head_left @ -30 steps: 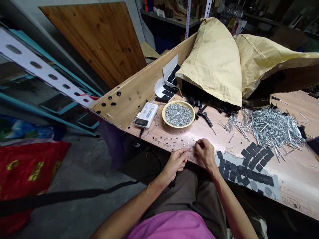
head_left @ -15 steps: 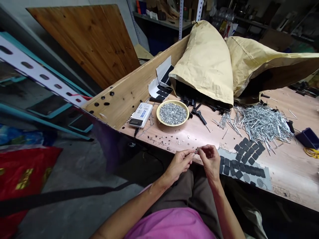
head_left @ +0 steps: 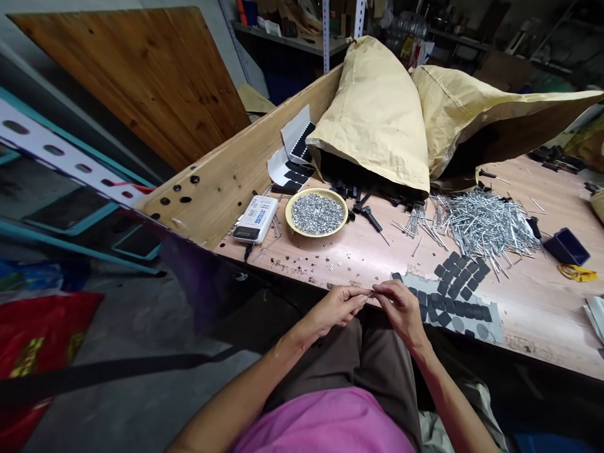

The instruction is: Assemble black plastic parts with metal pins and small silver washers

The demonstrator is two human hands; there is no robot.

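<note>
My left hand point(head_left: 336, 309) is closed in a pinch at the table's front edge, thumb and fingers on a thin silvery metal pin point(head_left: 370, 295). Only a short bit of the pin shows. Meeting it from the right, my right hand point(head_left: 401, 309) also pinches at the pin's end; anything else in its fingertips is too small to make out. Beyond the hands, a yellow bowl point(head_left: 287, 221) holds many tiny metal nuts or washers. A large heap of metal pins point(head_left: 488, 223) lies to the right. Black square pads point(head_left: 455, 306) lie on a grey sheet beside my right hand.
A white electronic device point(head_left: 257, 218) with a cable sits left of the bowl. Two big paper sacks point(head_left: 372, 119) spill black parts onto the table. Dark blue box point(head_left: 567, 246) and yellow band point(head_left: 576, 272) lie at right. A wooden board point(head_left: 250, 157) edges the table's left side.
The view has shifted slightly right. My right hand has turned, its fingers now lying over the pin's end from above. My left hand keeps its pinch in nearly the same place.
</note>
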